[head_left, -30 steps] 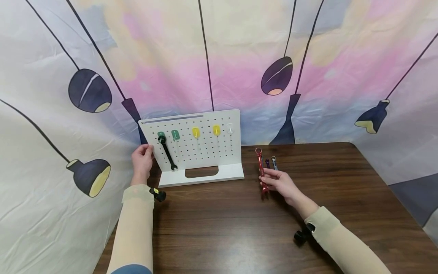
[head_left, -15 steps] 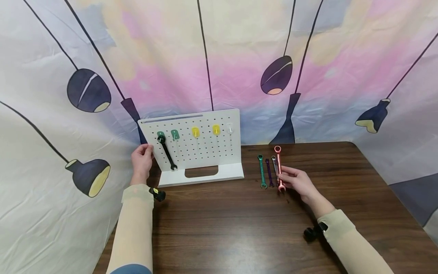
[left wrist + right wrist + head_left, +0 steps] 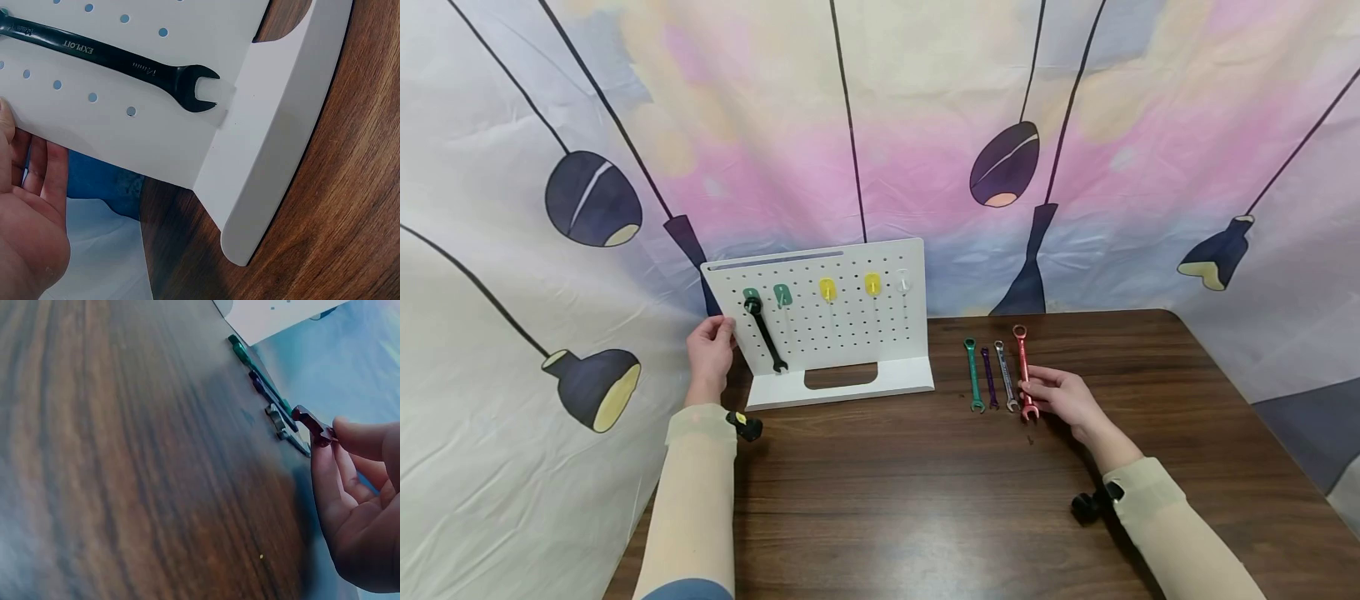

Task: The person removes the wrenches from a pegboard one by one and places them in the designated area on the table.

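Note:
My left hand (image 3: 711, 358) pinches the left edge of a white pegboard (image 3: 805, 350), thumb in front and fingers behind. A black combination wrench (image 3: 112, 57) hangs from the leftmost green hook of the board, its open end down. To the right of the board, my right hand (image 3: 1063, 402) pinches a red combination wrench (image 3: 1024, 371) between thumb and fingers, ring end away from me. Left of it lie a silver wrench (image 3: 1006, 375), a purple wrench (image 3: 989, 379) and a green wrench (image 3: 973, 375), side by side on the table.
The pegboard also carries a second green hook (image 3: 782, 295), two yellow hooks (image 3: 827, 289) and a clear hook (image 3: 903, 282). Behind the brown wooden table (image 3: 880, 500) hangs a cloth (image 3: 925, 125) printed with lamps.
The red wrench has moved right in my right hand, from over the green wrench to the right of the silver one. My left hand stays at the board's edge.

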Action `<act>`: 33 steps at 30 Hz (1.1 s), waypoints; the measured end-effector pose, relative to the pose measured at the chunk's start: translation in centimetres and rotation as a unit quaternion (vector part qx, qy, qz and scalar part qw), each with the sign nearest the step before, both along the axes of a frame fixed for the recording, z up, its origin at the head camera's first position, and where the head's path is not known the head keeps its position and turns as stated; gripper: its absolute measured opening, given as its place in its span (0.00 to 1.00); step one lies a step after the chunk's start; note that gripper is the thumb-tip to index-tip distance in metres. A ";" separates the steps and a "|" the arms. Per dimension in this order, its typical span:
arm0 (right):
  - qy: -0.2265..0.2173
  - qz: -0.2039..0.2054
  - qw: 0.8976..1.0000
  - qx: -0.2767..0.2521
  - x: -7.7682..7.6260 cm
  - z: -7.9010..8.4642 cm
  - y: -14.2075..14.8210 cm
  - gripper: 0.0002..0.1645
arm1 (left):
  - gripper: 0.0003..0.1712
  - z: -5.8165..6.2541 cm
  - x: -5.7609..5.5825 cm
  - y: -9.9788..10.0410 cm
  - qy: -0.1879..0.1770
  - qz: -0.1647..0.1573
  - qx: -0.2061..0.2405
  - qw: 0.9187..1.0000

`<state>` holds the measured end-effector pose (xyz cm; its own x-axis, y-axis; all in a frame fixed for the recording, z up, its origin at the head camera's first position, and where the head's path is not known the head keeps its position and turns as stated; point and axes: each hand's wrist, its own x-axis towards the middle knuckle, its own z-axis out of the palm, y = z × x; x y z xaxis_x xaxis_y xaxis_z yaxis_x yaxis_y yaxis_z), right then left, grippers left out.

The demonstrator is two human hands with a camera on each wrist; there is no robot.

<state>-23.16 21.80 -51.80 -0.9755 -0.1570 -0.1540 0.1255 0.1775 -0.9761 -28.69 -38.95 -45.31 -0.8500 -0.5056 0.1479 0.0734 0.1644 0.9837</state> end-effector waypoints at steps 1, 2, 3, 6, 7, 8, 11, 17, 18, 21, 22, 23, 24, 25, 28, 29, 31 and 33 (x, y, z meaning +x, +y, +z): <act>0.001 0.000 1.000 0.003 -0.1 -0.1 0.1 0.35 | 0.06 0.0 0.0 0.0 0.000 0.000 0.000 1.000; 0.002 0.000 1.000 0.005 -0.1 -0.1 0.1 0.35 | 0.06 0.0 0.0 0.0 -0.001 0.001 -0.001 1.000; 0.002 0.001 1.000 0.006 -0.2 -0.2 0.2 0.35 | 0.06 0.0 0.0 0.0 -0.003 0.001 -0.002 1.000; 0.001 0.000 1.000 0.008 -0.3 -0.4 0.3 0.35 | 0.06 0.0 0.0 0.0 -0.005 0.001 0.001 1.000; 0.001 -0.001 1.000 0.008 -0.4 -0.5 0.4 0.35 | 0.06 0.0 0.0 0.1 -0.005 0.000 0.000 1.000; 0.001 -0.001 1.000 0.010 -0.4 -0.5 0.4 0.35 | 0.06 0.0 0.0 0.1 -0.005 -0.001 0.001 1.000; 0.003 -0.002 1.000 0.015 -0.6 -0.7 0.6 0.34 | 0.06 -0.1 0.0 0.1 -0.004 -0.002 -0.001 1.000; 0.013 0.004 0.999 0.036 -0.9 -0.9 0.7 0.34 | 0.06 -0.1 0.0 0.1 -0.007 -0.003 0.000 1.000; 0.014 0.005 0.999 0.041 -0.9 -0.9 0.7 0.34 | 0.07 -0.1 0.0 0.1 -0.006 -0.003 0.000 1.000; 0.016 0.006 0.998 0.058 -1.0 -0.9 0.6 0.32 | 0.06 -0.1 0.0 0.1 -0.003 -0.002 0.001 1.000; 0.018 0.007 0.998 0.063 -1.0 -0.9 0.6 0.32 | 0.06 -0.1 0.0 0.1 -0.002 -0.001 0.000 1.000; 0.019 0.007 0.997 0.069 -1.1 -1.0 0.6 0.31 | 0.06 -0.1 0.1 0.1 -0.001 -0.001 0.000 1.000; 0.021 0.007 0.997 0.075 -1.1 -1.0 0.6 0.31 | 0.06 -0.1 0.0 0.1 -0.001 0.000 0.002 1.000; 0.023 0.008 0.996 0.081 -1.1 -1.0 0.6 0.30 | 0.06 -0.1 0.0 0.1 -0.001 0.000 -0.001 1.000; 0.027 0.012 0.994 0.102 -1.1 -0.9 0.7 0.30 | 0.07 -0.1 0.0 0.2 0.000 0.002 -0.002 1.000; 0.026 0.012 0.994 0.108 -1.1 -0.9 0.6 0.30 | 0.07 -0.1 0.0 0.2 0.000 0.002 0.000 1.000; 0.026 0.013 0.992 0.119 -1.0 -0.8 0.6 0.31 | 0.07 -0.1 0.0 0.2 0.000 0.002 -0.003 1.000; 0.027 0.013 0.991 0.131 -1.0 -0.7 0.5 0.31 | 0.07 -0.1 0.0 0.1 0.000 0.003 -0.004 1.000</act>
<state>-24.14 22.26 -52.45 -0.9797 -0.1427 -0.1405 0.0667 0.4290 -0.9009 -28.74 -38.84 -45.45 -0.8471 -0.5093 0.1519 0.0723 0.1728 0.9823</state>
